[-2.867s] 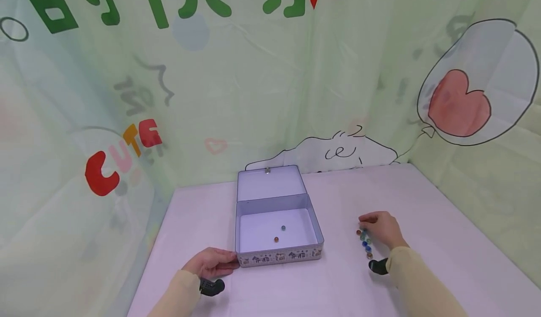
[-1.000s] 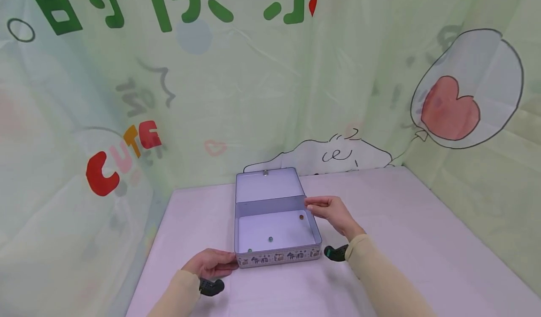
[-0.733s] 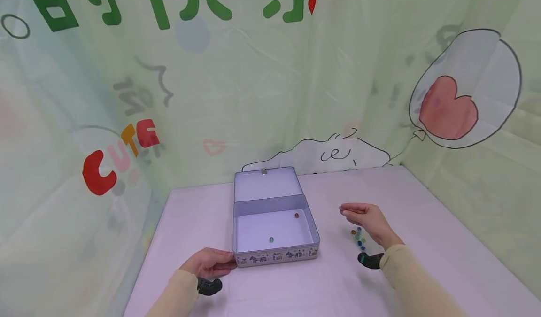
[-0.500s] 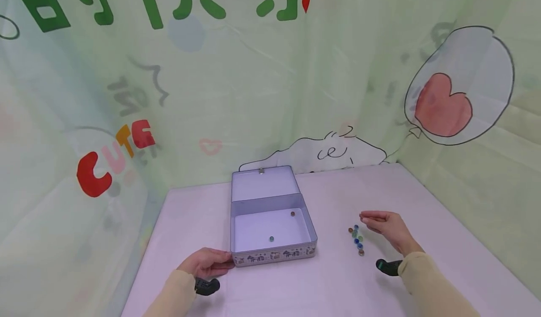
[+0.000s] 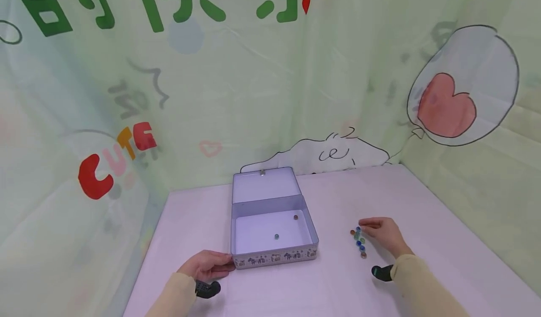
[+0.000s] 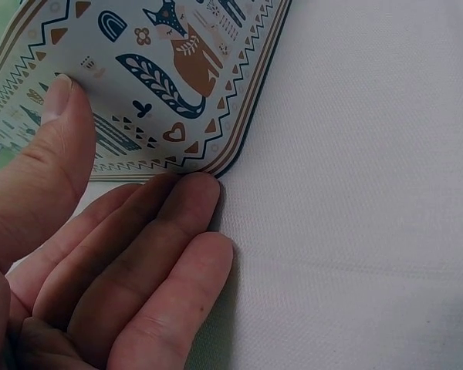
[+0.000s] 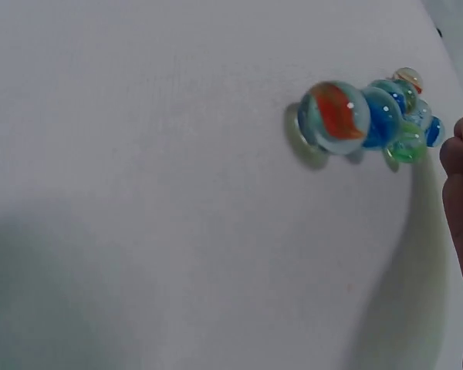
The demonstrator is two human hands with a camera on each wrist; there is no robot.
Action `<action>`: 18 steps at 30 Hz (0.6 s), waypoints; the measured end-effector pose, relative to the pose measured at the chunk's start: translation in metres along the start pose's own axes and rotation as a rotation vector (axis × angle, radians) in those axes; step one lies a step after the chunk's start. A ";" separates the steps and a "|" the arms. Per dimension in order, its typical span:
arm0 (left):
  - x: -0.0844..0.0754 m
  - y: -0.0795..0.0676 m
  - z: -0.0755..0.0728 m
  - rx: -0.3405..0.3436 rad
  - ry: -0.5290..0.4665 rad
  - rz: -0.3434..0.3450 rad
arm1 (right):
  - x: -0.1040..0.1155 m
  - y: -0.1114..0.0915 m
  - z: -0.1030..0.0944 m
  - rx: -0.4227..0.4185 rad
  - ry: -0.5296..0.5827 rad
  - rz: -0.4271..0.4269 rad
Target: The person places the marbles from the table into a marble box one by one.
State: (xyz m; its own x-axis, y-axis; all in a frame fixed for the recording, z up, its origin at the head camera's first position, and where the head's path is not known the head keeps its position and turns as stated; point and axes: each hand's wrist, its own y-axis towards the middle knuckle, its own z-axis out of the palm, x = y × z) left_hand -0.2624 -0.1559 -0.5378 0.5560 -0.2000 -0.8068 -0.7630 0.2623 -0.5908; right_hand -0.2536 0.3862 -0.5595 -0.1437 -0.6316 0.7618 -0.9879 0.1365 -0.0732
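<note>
We see a desk (image 5: 346, 192) under a pale lilac cover, its far edge running along a light green fabric backdrop (image 5: 258, 82) that bears large green characters (image 5: 188, 2) up high and, low down, a black-outlined, cloud-like drawing (image 5: 296, 158). Beyond the left edge we find paler, blue-tinted hangings (image 5: 42, 119), with slanting letters (image 5: 126, 142) in red, pink and orange off the far left corner, while a balloon drawing (image 5: 486, 63) with a red heart floats above the far right corner. Soft, even light reaches us throughout.
</note>
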 end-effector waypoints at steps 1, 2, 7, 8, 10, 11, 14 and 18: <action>0.000 0.000 0.000 -0.003 0.003 0.000 | 0.001 0.001 0.002 -0.004 -0.018 0.000; 0.000 0.000 -0.001 -0.003 0.005 0.000 | 0.002 0.002 0.004 -0.009 -0.036 0.001; 0.001 0.001 -0.001 0.013 0.009 0.005 | 0.007 0.006 0.009 -0.026 -0.099 -0.008; 0.001 0.001 -0.001 0.018 0.008 0.005 | 0.008 0.007 0.009 -0.028 -0.109 -0.011; 0.001 0.002 -0.002 0.026 0.003 0.008 | 0.010 0.008 0.010 -0.025 -0.128 -0.021; 0.001 0.003 -0.003 0.030 0.001 0.008 | 0.011 0.009 0.011 -0.022 -0.139 -0.027; 0.002 0.003 -0.004 0.026 -0.003 0.004 | 0.014 0.010 0.013 -0.017 -0.171 -0.039; 0.002 0.002 -0.003 0.005 0.006 0.006 | 0.016 0.009 0.013 -0.026 -0.208 -0.054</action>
State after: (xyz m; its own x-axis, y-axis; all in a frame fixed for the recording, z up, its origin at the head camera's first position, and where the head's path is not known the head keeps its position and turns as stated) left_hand -0.2643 -0.1583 -0.5407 0.5491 -0.2045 -0.8104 -0.7648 0.2682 -0.5858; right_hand -0.2655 0.3674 -0.5562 -0.1017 -0.7824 0.6144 -0.9931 0.1157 -0.0170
